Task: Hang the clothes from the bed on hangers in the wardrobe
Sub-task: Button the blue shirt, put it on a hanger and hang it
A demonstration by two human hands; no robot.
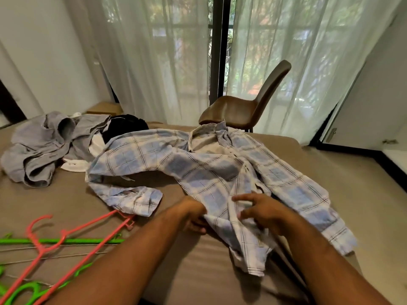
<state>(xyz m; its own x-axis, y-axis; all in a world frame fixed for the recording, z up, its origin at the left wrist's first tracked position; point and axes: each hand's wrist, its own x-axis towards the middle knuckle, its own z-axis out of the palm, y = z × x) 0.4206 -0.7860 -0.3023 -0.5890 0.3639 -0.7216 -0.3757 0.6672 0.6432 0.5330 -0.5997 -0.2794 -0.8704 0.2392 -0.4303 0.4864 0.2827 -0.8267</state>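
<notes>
- Blue-and-white checked cotton, the shirt (pixel 209 172) is lying spread out, front up and crumpled, in the middle of the brown bed (pixel 198 278), its collar pointing away from the person and its hem reaching toward them.
- The left hand (pixel 191 214) is gripping the shirt's near hem at its left edge, its fingers (pixel 196 227) curling under and around the cloth.
- The right hand (pixel 262 212) is hovering on or just over the shirt's button strip, right of the left hand; its fingers (pixel 239 197) are spreading apart, thumb and forefinger standing wide, and motion blur is hiding whether they are touching the fabric.
- One sleeve is bending out to the shirt's left and folding back on itself; the other is running down along the shirt's right side.
- A pink hanger (pixel 43 249) is lying left of the shirt's hem, one tip sitting just beside the folded cuff.
- Green hangers (pixel 92 240) are lying under and around the pink one, farther left of the shirt.
- A grey garment (pixel 44 148) is lying bunched well left of the shirt's collar.
- A black garment (pixel 125 126) and a white garment (pixel 74 166) are sitting between it and the shirt, the shirt's shoulder overlapping them.
- A brown chair (pixel 237 108) is standing beyond the collar, in front of a sheer curtain (pixel 154 51).
</notes>
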